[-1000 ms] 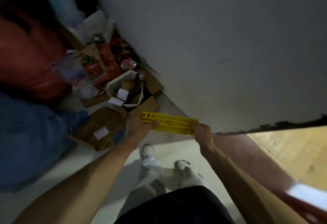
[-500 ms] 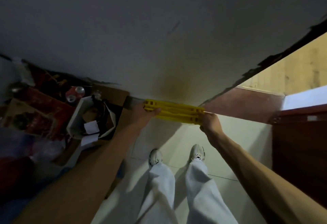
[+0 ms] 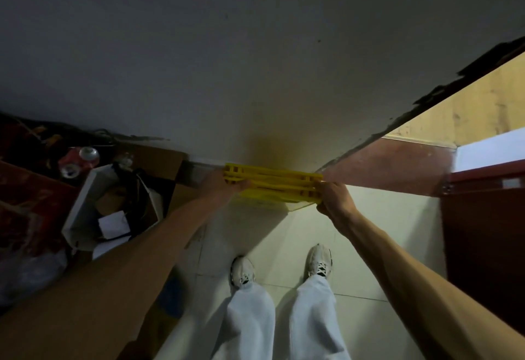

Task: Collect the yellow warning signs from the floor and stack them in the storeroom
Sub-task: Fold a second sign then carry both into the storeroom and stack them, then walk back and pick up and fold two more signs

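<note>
The folded yellow signs (image 3: 272,185) are gripped at both ends, left hand (image 3: 224,186) and right hand (image 3: 333,199) each closed tight. They're held right up by the wall (image 3: 255,75), above the floor (image 3: 383,246).

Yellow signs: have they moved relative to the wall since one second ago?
Yes. The yellow signs, held by both hands, now sit close against the wall's base, right of the cardboard boxes.

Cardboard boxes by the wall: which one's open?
The white-walled box left of the left hand; its top gapes, showing papers and black cords. The brown box behind it looks closed.
</note>
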The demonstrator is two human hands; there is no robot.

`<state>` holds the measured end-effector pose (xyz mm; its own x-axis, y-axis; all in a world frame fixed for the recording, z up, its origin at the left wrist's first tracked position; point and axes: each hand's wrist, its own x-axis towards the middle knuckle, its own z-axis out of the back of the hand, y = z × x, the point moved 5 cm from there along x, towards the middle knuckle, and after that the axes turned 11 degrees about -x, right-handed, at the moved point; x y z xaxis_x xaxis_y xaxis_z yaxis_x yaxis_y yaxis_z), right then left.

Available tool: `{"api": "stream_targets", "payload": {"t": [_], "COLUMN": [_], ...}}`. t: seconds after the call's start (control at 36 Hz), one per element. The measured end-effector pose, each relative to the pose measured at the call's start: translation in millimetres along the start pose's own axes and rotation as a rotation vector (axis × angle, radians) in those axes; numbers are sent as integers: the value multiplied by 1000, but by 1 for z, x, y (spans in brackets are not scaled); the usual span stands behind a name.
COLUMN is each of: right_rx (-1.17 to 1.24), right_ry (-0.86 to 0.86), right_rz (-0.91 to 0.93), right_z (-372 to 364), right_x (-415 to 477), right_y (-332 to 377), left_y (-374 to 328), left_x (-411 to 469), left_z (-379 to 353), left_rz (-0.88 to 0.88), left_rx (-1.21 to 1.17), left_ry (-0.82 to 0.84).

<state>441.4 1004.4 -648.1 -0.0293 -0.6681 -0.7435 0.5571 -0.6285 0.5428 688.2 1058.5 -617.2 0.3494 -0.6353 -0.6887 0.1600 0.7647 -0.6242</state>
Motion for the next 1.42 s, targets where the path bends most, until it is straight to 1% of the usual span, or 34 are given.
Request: {"api": "stream_targets", "payload": {"t": [0.14,0.25,0.33,0.39,0.53,0.64,0.75,0.86,0.92,0.94,1.0,1.03,1.11,1.17,1.19,1.31,1.36,1.42], "right_rx": [21,50,-17,-8,-10,9,61,52,-43,-98,-219,-275,-412,-431,-426,-399,-386,-357], "right_ry": [29,49,34,10,20,14,76,66,36,7,-47,-56,-37,-6,4,52,59,37], "right_rz": [41,43,95,103,135,172,148,172,206,231,306,344,374,342,330,270,256,272], "right_z": [-4,1,4,6,0,2,3,20,33,41,59,67,92,111,123,176,211,262], "right_x": [17,31,40,46,56,52,42,22,7,-3,-21,-30,-50,-60,-65,-80,-88,-100], "right_y": [2,16,28,36,50,59,55,58,61,65,71,75,79,78,76,65,65,65], "left_y": [7,-2,-11,-17,-30,-35,-42,-59,-64,-66,-76,-77,-92,-109,-121,-178,-208,-243], "left_x": [18,34,45,52,69,79,78,57,46,37,14,6,-24,-40,-50,-88,-110,-133], "left_z": [-4,-6,-5,-4,-4,-5,-2,0,1,-1,-5,-8,-20,-33,-43,-98,-133,-177], "left_rz": [11,-26,-43,-46,-1,6,28,28,52,103,107,139,136,110,64,-90,-127,-135], "left_rx": [-56,-139,-166,-175,-363,-404,-308,-204,-158,-131,-76,-83,55,96,93,125,84,25], "left_ry": [24,28,25,15,38,24,-59,-131,-190,-211,-269,-287,-281,-241,-218,-20,88,149]}}
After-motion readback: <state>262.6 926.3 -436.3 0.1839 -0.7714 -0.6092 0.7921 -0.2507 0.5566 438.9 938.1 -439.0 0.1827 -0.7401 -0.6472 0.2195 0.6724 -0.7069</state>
